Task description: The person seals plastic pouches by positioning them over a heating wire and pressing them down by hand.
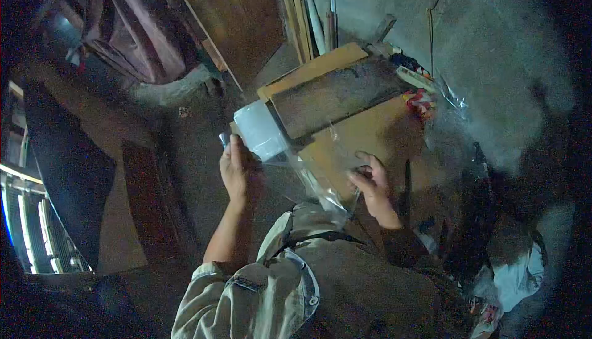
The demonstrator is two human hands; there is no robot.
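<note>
Near the middle, a white rectangular packet (260,129) in clear plastic is held at its lower left edge by my left hand (236,169), whose fingers are closed on it. To the right, my right hand (372,186) has its fingers bent, with the thumb close to the index finger, at a piece of clear plastic film (330,196). The film stretches between the packet and my right hand. Behind both lies a brown cardboard box (351,141) with a dark panel (336,98) across its top.
Wooden strips and poles (302,18) lean at the back beside a brown board (237,18). Dark draped cloth (139,27) hangs upper left. Red and white wrapping (419,103) lies at the box's right edge. A white bag (518,280) is at lower right.
</note>
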